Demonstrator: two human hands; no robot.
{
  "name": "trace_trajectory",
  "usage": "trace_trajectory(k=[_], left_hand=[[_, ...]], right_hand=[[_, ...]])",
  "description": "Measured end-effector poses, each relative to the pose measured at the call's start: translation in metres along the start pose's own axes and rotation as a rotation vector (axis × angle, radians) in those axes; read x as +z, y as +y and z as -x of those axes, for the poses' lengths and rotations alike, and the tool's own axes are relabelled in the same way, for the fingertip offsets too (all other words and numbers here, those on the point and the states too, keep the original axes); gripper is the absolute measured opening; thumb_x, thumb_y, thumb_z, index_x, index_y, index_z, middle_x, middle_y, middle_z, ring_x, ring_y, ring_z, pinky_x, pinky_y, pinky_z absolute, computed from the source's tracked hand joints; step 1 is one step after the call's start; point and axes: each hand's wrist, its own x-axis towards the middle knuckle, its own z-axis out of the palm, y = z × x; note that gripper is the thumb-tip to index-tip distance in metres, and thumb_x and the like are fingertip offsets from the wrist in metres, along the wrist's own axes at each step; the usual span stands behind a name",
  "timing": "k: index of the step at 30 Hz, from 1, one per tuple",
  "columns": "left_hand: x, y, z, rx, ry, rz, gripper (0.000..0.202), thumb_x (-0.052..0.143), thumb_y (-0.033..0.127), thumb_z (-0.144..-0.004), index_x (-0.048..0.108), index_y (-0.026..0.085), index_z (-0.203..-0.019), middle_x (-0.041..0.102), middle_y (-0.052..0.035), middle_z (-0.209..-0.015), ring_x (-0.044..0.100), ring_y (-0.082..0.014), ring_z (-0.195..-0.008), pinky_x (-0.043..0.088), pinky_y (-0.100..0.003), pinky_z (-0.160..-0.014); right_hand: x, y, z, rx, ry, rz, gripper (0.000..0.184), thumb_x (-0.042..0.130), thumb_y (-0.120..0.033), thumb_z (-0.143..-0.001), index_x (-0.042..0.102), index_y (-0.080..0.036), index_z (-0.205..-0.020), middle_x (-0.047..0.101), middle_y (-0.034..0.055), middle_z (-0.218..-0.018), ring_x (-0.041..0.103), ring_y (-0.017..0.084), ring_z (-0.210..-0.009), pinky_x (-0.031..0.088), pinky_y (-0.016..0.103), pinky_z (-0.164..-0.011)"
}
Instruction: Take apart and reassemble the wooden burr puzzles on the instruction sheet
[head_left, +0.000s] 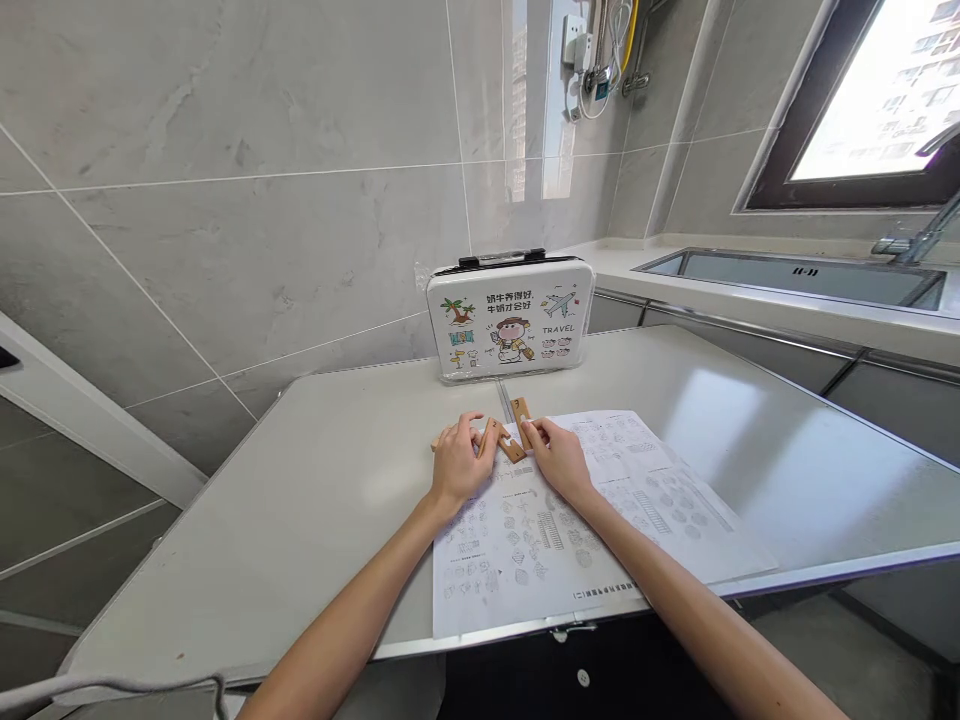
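Observation:
My left hand [459,465] has its thumb and fingers closed on a notched wooden piece [491,430] with a dark mark near its top end. My right hand [559,455] pinches a second notched wooden piece [520,408], marked with what looks like a 3, which points away from me. Between the hands a third wooden piece [513,449] lies slanted, close to both of them. A small wooden end [434,444] shows to the left of my left hand, the rest hidden. Under both hands is a large printed sheet [517,600] with small line drawings.
A white cartoon case [510,325] with a black handle stands upright at the table's back. The pale table [337,500] has a seam running behind the pieces. A sink [795,275] with a faucet [911,245] is at the right. A grey cable [112,685] crosses the lower left.

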Motion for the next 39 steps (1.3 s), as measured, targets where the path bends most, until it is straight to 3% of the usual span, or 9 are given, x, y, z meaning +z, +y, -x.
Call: trace_trajectory(k=[5,13,18,25,33,39], left_hand=[[0.002,-0.006,0.001,-0.030,-0.007,-0.115,0.027,0.051,0.031,-0.099,0.059,0.020,-0.122,0.064,-0.0014,-0.071,0.065,-0.0258,-0.081,0.043,-0.041,-0.087],[0.006,-0.009,0.003,0.008,-0.011,-0.246,0.026,0.051,0.023,-0.095,0.058,0.019,-0.120,0.070,-0.0082,-0.085,0.065,-0.0285,-0.087,0.040,-0.043,-0.088],[0.009,-0.011,0.004,0.052,-0.014,-0.296,0.022,0.052,0.026,-0.096,0.060,0.019,-0.115,0.071,-0.0105,-0.087,0.064,-0.0313,-0.094,0.038,-0.045,-0.090],[0.007,-0.011,0.004,0.083,-0.033,-0.298,0.029,0.055,0.024,-0.093,0.059,0.019,-0.122,0.071,-0.0096,-0.082,0.063,-0.0336,-0.097,0.037,-0.046,-0.091],[0.002,-0.010,0.001,0.098,-0.033,-0.291,0.034,0.060,0.038,-0.094,0.059,0.021,-0.123,0.073,-0.0134,-0.108,0.062,-0.0344,-0.105,0.039,-0.047,-0.092],[-0.001,-0.014,-0.001,0.109,-0.021,-0.246,0.032,0.060,0.038,-0.095,0.061,0.021,-0.122,0.073,-0.0108,-0.090,0.063,-0.0350,-0.101,0.038,-0.048,-0.093]], right_hand=[[-0.002,0.000,0.001,0.055,0.007,0.134,0.037,0.048,-0.051,-0.102,0.066,-0.024,-0.085,0.075,0.0044,-0.081,0.067,0.022,-0.072,0.037,0.030,-0.060],[0.002,0.006,0.001,-0.014,-0.028,0.320,0.031,0.051,-0.041,-0.102,0.060,-0.024,-0.078,0.071,0.0047,-0.080,0.063,0.023,-0.077,0.032,0.030,-0.061],[0.004,0.011,0.000,-0.068,-0.063,0.300,0.029,0.050,-0.038,-0.103,0.061,-0.023,-0.080,0.071,0.0071,-0.084,0.062,0.025,-0.082,0.037,0.033,-0.068],[0.006,0.014,0.001,-0.153,-0.080,0.261,0.039,0.045,-0.049,-0.104,0.063,-0.023,-0.082,0.070,0.0081,-0.082,0.061,0.026,-0.085,0.041,0.036,-0.074],[0.006,0.004,0.004,-0.227,-0.115,0.256,0.039,0.044,-0.048,-0.105,0.067,-0.023,-0.086,0.069,0.0077,-0.084,0.062,0.026,-0.086,0.042,0.037,-0.076],[0.007,0.007,0.005,-0.258,-0.065,0.327,0.044,0.038,-0.051,-0.107,0.062,-0.023,-0.083,0.067,0.0087,-0.080,0.060,0.026,-0.080,0.041,0.038,-0.073]])
